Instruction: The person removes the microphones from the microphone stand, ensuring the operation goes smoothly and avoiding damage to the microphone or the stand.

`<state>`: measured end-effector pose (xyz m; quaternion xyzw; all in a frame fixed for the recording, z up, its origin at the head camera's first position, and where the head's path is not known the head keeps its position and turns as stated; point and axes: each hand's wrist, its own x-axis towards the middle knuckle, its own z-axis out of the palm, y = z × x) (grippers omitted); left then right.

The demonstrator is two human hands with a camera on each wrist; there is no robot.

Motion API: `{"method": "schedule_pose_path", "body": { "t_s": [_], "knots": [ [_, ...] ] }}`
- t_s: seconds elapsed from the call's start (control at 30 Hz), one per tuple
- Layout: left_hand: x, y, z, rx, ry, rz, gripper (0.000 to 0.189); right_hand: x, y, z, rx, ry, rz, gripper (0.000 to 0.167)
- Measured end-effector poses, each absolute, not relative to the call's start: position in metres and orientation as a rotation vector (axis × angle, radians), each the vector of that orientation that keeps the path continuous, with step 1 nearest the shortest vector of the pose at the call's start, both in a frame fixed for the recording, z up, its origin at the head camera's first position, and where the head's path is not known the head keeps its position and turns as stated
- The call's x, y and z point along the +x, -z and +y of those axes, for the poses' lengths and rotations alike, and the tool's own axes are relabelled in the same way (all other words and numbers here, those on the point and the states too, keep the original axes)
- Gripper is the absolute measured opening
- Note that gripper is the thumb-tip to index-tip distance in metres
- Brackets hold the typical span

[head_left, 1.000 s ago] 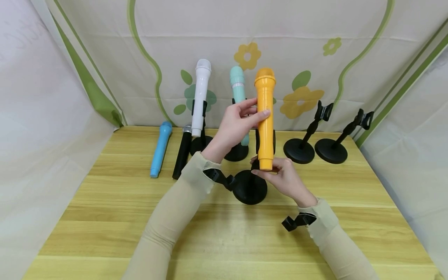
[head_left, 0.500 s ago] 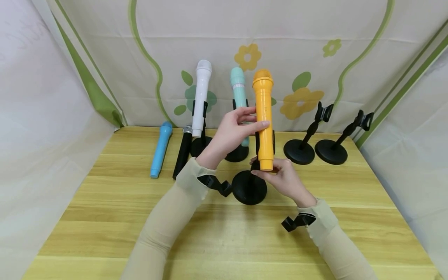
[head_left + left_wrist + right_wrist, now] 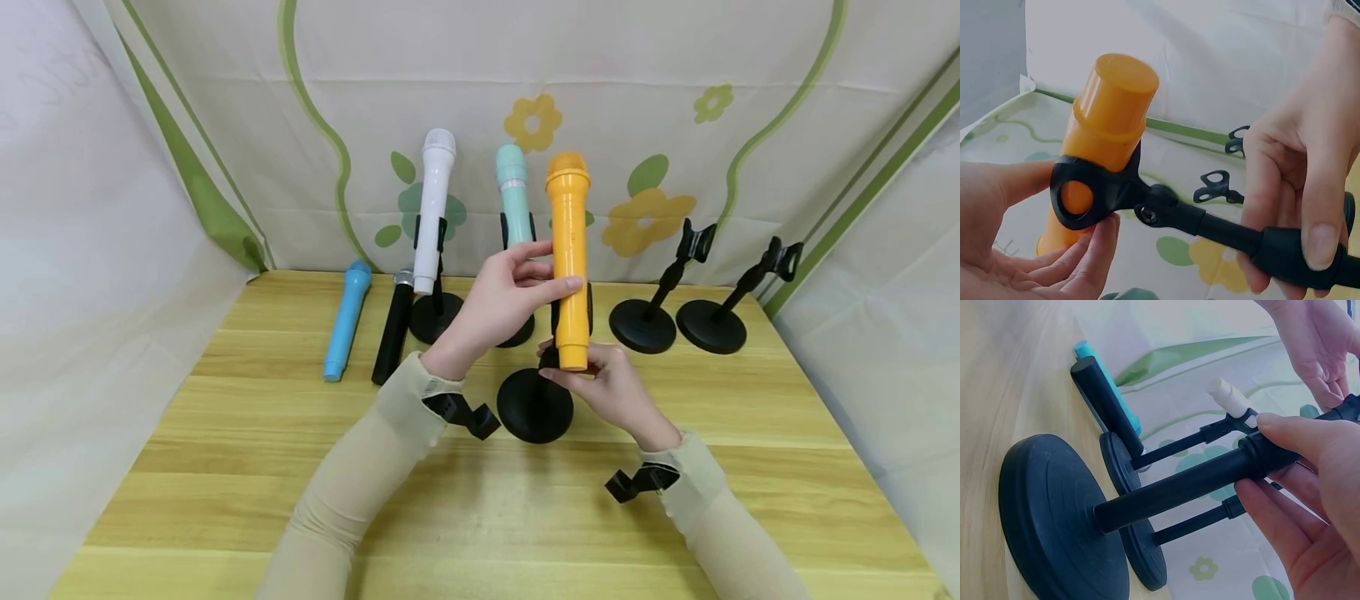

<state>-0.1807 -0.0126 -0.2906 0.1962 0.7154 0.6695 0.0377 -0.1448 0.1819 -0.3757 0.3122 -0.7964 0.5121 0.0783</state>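
At the picture's centre, the orange microphone [image 3: 569, 225] sits in the clip [image 3: 1109, 182] of a black stand [image 3: 535, 408]; the left hand [image 3: 501, 304] has its grip around the microphone, the right hand [image 3: 611, 383] grasps the stand's stem. Behind, holders carry the white microphone [image 3: 432, 208] and mint microphone [image 3: 514, 200]. I'd judge two remain: blue microphone [image 3: 347, 321] and black microphone [image 3: 393, 329] lie on the tabletop [image 3: 225, 433] at left, two vacant stands [image 3: 642, 327] at right.
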Motion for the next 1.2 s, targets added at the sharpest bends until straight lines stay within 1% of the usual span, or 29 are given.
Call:
{"method": "schedule_pose_path", "body": {
  "t_s": [0.33, 0.67, 0.77, 0.87, 1.0, 1.2],
  "knots": [
    [-0.182, 0.292, -0.007, 0.563, -2.143, 2.151, 0.06, -0.145, 0.376, 0.182, 0.922, -1.552, -2.386, 0.022],
    [-0.188, 0.292, -0.007, 0.613, -2.156, 2.141, 0.058, -0.145, 0.375, 0.182, 0.908, -1.57, -2.407, 0.023],
    [-0.19, 0.291, -0.007, 0.612, -2.153, 2.146, 0.057, -0.152, 0.387, 0.187, 0.905, -1.57, -2.41, 0.025],
    [-0.191, 0.291, -0.006, 0.599, -2.154, 2.139, 0.058, -0.154, 0.389, 0.188, 0.911, -1.572, -2.408, 0.025],
    [-0.195, 0.29, -0.006, 0.586, -2.16, 2.123, 0.057, -0.148, 0.382, 0.185, 0.921, -1.59, -2.405, 0.025],
    [-0.198, 0.288, -0.005, 0.55, -2.174, 2.107, 0.055, -0.159, 0.398, 0.191, 0.909, -1.614, -2.411, 0.029]
  ]
}}
